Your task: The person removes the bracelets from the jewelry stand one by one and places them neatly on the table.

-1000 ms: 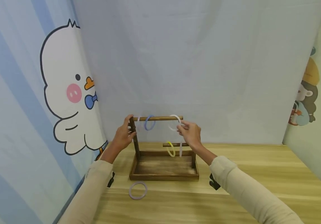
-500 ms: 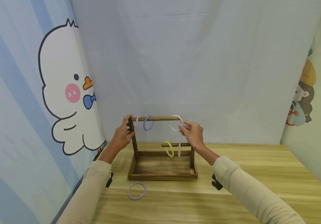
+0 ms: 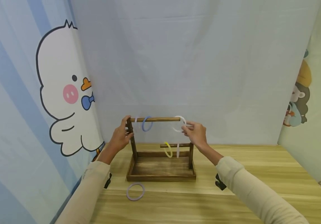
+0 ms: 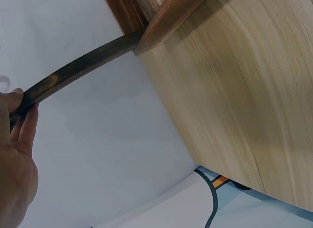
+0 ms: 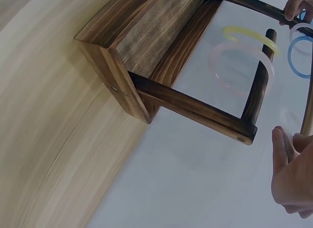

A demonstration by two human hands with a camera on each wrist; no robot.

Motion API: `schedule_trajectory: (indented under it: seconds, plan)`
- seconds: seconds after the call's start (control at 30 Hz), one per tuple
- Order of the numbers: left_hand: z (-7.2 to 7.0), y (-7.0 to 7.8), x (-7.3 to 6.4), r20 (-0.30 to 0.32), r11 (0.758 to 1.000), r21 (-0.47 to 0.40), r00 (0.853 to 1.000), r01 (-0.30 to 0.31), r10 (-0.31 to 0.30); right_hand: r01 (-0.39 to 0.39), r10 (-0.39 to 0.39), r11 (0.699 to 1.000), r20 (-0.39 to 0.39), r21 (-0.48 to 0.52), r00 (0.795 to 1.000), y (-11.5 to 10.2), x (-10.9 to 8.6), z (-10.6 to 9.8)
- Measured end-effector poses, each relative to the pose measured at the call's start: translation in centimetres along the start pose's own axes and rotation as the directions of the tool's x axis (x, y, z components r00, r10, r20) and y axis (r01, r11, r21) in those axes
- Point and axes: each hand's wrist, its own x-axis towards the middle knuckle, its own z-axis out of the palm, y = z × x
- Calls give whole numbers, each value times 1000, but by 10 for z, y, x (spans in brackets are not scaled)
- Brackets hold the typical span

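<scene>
A dark wooden rack (image 3: 160,178) with a tray base and two horizontal bars stands on the table. My left hand (image 3: 121,136) grips the top of its tall left post, also seen in the left wrist view. A white ring (image 3: 185,119) is pinched between the thumb and fingers of my right hand (image 3: 196,133), at the free right end of the upper bar (image 3: 163,119). Whether the bar's tip is still inside this ring is hard to tell. A blue ring (image 3: 143,125) and a pale ring (image 3: 136,120) hang nearer the left post.
On the lower bar (image 3: 184,145) hang a yellow ring (image 3: 167,151) and a pale pink ring (image 3: 178,152). A purple ring (image 3: 128,194) lies flat on the wooden table (image 3: 250,174) in front of the tray. A grey curtain (image 3: 205,62) hangs behind.
My right hand has drawn the white ring rightward along the upper bar to its free end. The left hand keeps its hold on the post, and the head view has shifted slightly.
</scene>
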Motion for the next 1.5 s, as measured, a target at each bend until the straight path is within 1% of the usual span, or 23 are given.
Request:
schedule_trajectory:
  seconds: [0.2,0.4,0.53,0.67,0.77,1.0,1.2,1.37,1.5]
  plan:
    - [-1,0,0,-10,1000,3,1000,-11,11,-28,28,999,1,20,1000,6,0,-6]
    - [0,-1,0,-18,1000,2,1000,-19,19,-44,44,998,11,38,999,10,-6,-11]
    - [1,-1,1,-11,1000,2,1000,-8,9,-49,48,998,18,27,999,12,-10,-15]
    - [1,-1,0,-12,1000,1,1000,-8,8,-32,32,999,40,15,999,14,-14,-16]
    - [1,0,1,-13,1000,-1,1000,-14,14,-20,19,1000,53,23,998,13,-17,-16]
    - [0,0,1,-17,1000,-5,1000,-14,14,-38,34,998,85,50,996,10,-22,-12]
    - [0,0,2,-12,1000,-4,1000,-9,9,-16,10,998,98,63,995,6,-26,-10]
    - [1,0,2,-7,1000,-1,1000,3,-3,-13,1,996,136,90,991,2,-32,-7]
    - [1,1,1,-12,1000,3,1000,-1,1,-7,-10,995,163,100,987,-2,-36,-2]
